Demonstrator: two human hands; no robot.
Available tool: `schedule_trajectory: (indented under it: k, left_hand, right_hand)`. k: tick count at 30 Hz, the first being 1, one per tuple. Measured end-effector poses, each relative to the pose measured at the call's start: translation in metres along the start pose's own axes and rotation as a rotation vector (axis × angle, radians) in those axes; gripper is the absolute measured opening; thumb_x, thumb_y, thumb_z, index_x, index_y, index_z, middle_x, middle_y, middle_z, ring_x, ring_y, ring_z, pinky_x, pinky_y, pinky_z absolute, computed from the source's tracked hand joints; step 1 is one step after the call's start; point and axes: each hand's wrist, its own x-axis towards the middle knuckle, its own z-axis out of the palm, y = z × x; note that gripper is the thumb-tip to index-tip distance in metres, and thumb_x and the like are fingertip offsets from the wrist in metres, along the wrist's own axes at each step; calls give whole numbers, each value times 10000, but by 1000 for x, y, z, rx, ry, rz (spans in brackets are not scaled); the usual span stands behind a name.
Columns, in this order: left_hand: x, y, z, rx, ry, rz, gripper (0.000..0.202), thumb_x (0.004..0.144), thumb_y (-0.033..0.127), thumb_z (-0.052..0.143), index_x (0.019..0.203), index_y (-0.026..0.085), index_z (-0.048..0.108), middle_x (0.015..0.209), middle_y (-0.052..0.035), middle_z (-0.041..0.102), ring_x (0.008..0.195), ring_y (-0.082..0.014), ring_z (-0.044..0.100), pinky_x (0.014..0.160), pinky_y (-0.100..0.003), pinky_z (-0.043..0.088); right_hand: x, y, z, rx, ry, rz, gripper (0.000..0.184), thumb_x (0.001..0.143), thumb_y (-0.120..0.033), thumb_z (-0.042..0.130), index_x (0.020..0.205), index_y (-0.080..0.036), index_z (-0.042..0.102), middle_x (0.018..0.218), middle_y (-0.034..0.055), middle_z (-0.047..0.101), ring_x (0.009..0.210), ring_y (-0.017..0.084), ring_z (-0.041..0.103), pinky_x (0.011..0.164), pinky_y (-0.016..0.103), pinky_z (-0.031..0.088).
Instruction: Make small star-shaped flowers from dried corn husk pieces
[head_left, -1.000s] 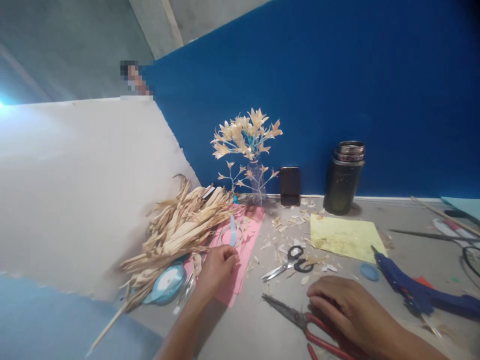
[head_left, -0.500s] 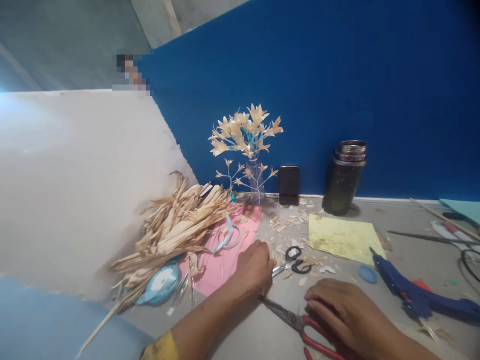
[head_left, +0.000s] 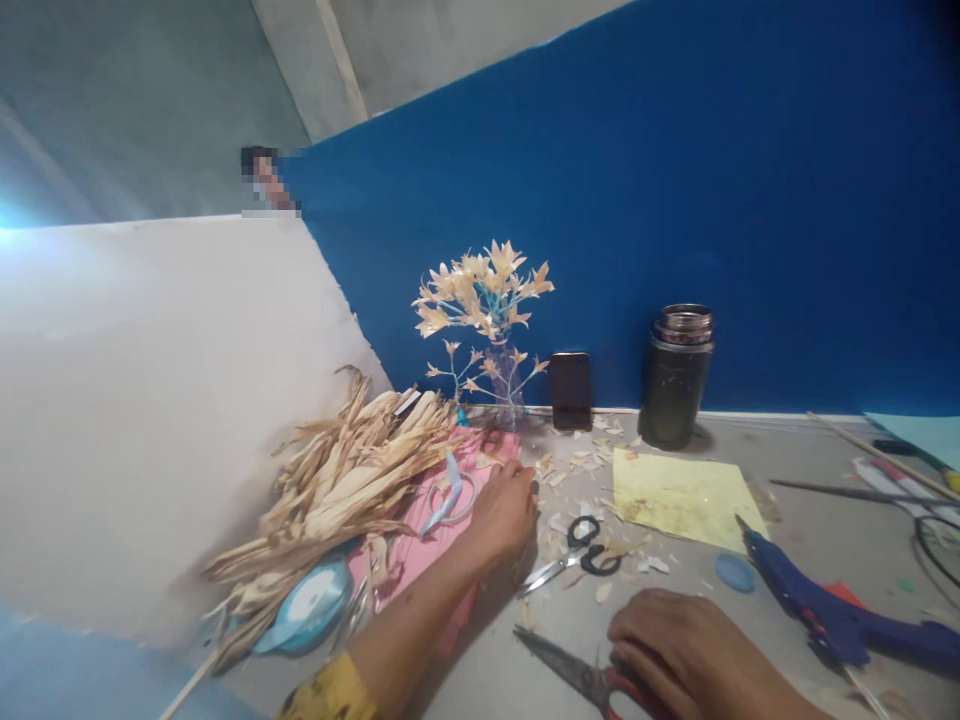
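My left hand (head_left: 507, 512) reaches over the right edge of the pink paper (head_left: 480, 455), beside pale scraps. Its fingers are bent downward and apart, and nothing shows in them. My right hand (head_left: 670, 640) rests low on the table with its fingers curled together; whatever they may hold is hidden. Under and beside it lie red-handled scissors (head_left: 577, 672), their dark blades pointing left and part of the handle covered by the hand. Black-handled scissors (head_left: 581, 555) lie slightly open between my hands.
Dried corn husks (head_left: 367, 465) and a blue ribbon roll (head_left: 311, 605) lie left. Behind stand husk flowers (head_left: 480, 290) in a bottle, a phone (head_left: 571, 392) and a dark flask (head_left: 677, 380). Yellow paper (head_left: 682, 495) and a blue glue gun (head_left: 817, 600) lie right.
My left hand has moved forward, away from the red-handled scissors' tips and over the pink paper. My right hand stays beside those scissors. The view has tilted slightly upward.
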Motion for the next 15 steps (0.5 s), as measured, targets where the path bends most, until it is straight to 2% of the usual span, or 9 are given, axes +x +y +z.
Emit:
schedule_trajectory:
  k: [2, 4, 6, 8, 12, 15]
  left_hand:
    - [5, 8, 10, 4, 6, 62, 403, 925, 206, 477, 1312, 225, 587, 1490, -115, 496, 1338, -302, 423, 1036, -409, 369]
    - [6, 13, 18, 2, -5, 111, 375, 923, 210, 491, 1276, 229, 615, 1507, -107, 491, 1358, -320, 401, 1046, -459, 362]
    - [5, 13, 20, -9, -13, 137, 262, 916, 204, 506, 1094, 220, 697, 1366, -112, 616, 1302, -315, 460, 1034, -460, 369]
    - [4, 9, 15, -28, 4, 125, 211, 908, 188, 517, 952, 213, 721, 1188, -107, 703, 1206, -279, 534, 1011, -404, 386]
    - [6, -3, 1, -52, 73, 17, 276, 898, 117, 457, 1004, 176, 705, 1060, -113, 724, 1007, -220, 619, 882, -317, 427]
    - [9, -6, -1, -55, 32, -25, 232, 874, 161, 489, 896, 166, 720, 882, -96, 724, 838, -219, 638, 753, -300, 427]
  right_hand:
    - [0, -1, -1, 1, 18, -12, 279, 999, -313, 519, 751, -234, 620, 762, 17, 735, 641, 172, 638, 596, 278, 400]
    - [1, -1, -2, 2, 22, -17, 263, 985, -312, 544, 744, -237, 618, 758, 13, 738, 639, 172, 641, 594, 278, 400]
    - [1, 0, -1, -18, 11, -13, 241, 968, -300, 568, 741, -237, 614, 761, 14, 739, 646, 178, 645, 596, 281, 394]
    - [1, 2, 0, -40, -13, -15, 242, 964, -302, 569, 735, -233, 606, 764, 18, 736, 653, 183, 645, 594, 288, 381]
    - [0, 3, 0, -15, -52, 19, 305, 1012, -292, 470, 742, -222, 596, 757, 23, 717, 661, 179, 631, 610, 291, 367]
    - [0, 2, -2, 17, -65, 44, 322, 1029, -284, 431, 759, -222, 595, 760, 21, 707, 682, 176, 623, 631, 287, 364]
